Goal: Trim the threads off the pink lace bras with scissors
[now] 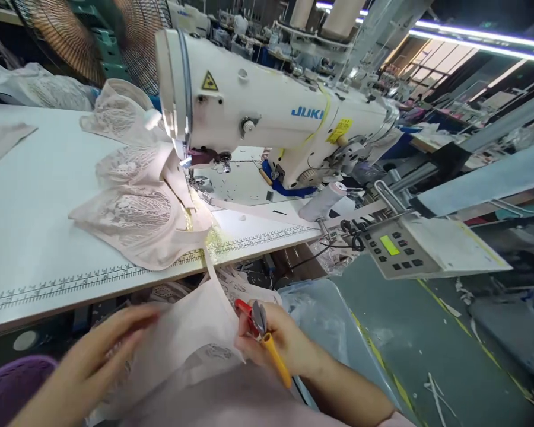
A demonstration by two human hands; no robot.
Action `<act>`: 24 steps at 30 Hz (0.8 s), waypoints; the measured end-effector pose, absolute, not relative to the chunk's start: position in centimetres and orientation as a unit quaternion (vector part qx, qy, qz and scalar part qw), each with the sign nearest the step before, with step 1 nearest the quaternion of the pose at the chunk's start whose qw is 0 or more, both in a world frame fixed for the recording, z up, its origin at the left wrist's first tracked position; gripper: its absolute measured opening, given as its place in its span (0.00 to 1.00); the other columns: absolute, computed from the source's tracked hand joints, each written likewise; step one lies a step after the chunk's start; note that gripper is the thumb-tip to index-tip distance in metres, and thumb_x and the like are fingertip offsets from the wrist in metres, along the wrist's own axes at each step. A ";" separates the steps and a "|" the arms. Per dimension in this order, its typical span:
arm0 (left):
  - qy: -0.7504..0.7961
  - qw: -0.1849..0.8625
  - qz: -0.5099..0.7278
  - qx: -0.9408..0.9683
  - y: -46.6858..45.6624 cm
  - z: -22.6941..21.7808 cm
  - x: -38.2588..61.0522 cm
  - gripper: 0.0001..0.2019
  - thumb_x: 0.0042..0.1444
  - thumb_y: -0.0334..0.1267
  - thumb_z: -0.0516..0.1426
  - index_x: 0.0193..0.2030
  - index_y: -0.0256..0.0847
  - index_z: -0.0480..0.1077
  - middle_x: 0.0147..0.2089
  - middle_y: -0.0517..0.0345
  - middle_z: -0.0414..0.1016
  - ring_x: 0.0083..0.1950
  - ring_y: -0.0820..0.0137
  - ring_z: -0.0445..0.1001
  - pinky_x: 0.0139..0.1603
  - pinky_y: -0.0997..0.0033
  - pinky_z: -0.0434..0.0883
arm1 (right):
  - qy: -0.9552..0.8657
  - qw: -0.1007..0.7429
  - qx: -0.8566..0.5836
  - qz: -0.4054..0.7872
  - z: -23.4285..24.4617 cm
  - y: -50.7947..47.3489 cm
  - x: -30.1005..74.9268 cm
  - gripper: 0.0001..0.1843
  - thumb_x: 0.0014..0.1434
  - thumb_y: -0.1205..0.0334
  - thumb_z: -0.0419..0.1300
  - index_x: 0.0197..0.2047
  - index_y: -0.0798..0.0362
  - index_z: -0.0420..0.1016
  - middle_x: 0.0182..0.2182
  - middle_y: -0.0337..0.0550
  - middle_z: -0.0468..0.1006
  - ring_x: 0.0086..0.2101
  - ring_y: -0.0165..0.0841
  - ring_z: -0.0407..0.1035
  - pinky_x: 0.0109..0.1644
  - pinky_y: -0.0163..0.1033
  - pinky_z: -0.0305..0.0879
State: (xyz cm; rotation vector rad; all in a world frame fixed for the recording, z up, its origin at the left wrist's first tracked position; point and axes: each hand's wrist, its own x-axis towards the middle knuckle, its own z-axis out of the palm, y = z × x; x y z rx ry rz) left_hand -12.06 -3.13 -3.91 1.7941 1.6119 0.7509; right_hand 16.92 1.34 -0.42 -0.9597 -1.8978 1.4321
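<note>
My right hand [285, 344] is closed around small thread snips [260, 323] with red and yellow handles, and it pinches the edge of a pale pink lace fabric piece [191, 338] held below the table's front edge. My left hand [98, 356] lies with fingers stretched out under or against the left side of that same fabric. A thin strip of the fabric runs up to a pile of pale pink lace bra cups [137, 207] lying on the white sewing table [31, 225], beside the needle area of a white Juki sewing machine [267, 112].
A grey control panel [394, 246] with a green display sticks out at the table's right end. A thread cone [324, 201] lies near the machine base. A clear plastic bag [315, 314] hangs below the table. A fan [93, 35] stands at the back left. A purple stool edge [13, 379] shows at lower left.
</note>
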 end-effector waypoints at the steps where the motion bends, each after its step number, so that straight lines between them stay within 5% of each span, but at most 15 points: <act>1: 0.582 0.353 0.282 0.676 -1.9 -4.0 -10.7 0.18 0.61 0.48 0.51 0.54 0.46 0.69 0.54 0.55 0.75 0.52 0.62 0.74 0.53 0.62 0.71 | -0.719 0.285 -0.356 0.523 -0.4 1.2 16.8 0.06 0.51 0.64 0.59 0.27 0.54 0.64 0.22 0.34 0.64 0.22 0.25 0.57 0.24 0.29 0.55; 5: 0.507 0.462 0.314 0.657 2.7 -3.4 -5.8 0.21 0.59 0.48 0.51 0.56 0.42 0.69 0.57 0.52 0.74 0.58 0.59 0.70 0.61 0.61 0.64 | -0.733 0.281 -0.361 0.503 -0.4 0.8 16.7 0.08 0.52 0.63 0.59 0.26 0.54 0.63 0.22 0.35 0.64 0.22 0.25 0.57 0.25 0.30 0.55; 10: 0.490 0.490 0.366 0.621 3.1 -3.1 -4.4 0.19 0.60 0.46 0.49 0.47 0.41 0.76 0.45 0.52 0.81 0.44 0.61 0.77 0.47 0.67 0.73 | -0.718 0.229 -0.331 0.568 -0.2 3.0 18.1 0.19 0.53 0.45 0.58 0.32 0.54 0.65 0.27 0.38 0.66 0.27 0.28 0.61 0.29 0.33 0.60; 14: 0.464 0.568 0.387 0.559 1.6 -3.3 -6.0 0.16 0.58 0.47 0.53 0.41 0.41 0.79 0.37 0.54 0.82 0.38 0.63 0.78 0.39 0.69 0.74 | -0.775 0.074 -0.272 0.565 0.5 7.5 19.4 0.31 0.51 0.31 0.53 0.36 0.55 0.66 0.28 0.40 0.68 0.28 0.30 0.63 0.31 0.35 0.61; 18: 0.414 0.658 0.385 0.497 0.7 -3.8 -7.3 0.14 0.56 0.48 0.57 0.40 0.43 0.80 0.31 0.55 0.80 0.33 0.66 0.76 0.34 0.72 0.73 | -0.831 -0.091 -0.219 0.503 0.8 11.4 18.4 0.30 0.52 0.32 0.52 0.31 0.55 0.66 0.24 0.36 0.64 0.25 0.27 0.58 0.27 0.32 0.56; 24: 0.401 0.691 0.361 0.481 0.2 -4.0 -8.1 0.12 0.57 0.46 0.57 0.40 0.45 0.80 0.35 0.56 0.80 0.34 0.69 0.74 0.36 0.73 0.71 | -0.848 -0.200 -0.208 0.444 2.5 13.2 14.5 0.24 0.53 0.39 0.58 0.30 0.55 0.65 0.24 0.34 0.64 0.25 0.27 0.57 0.27 0.32 0.53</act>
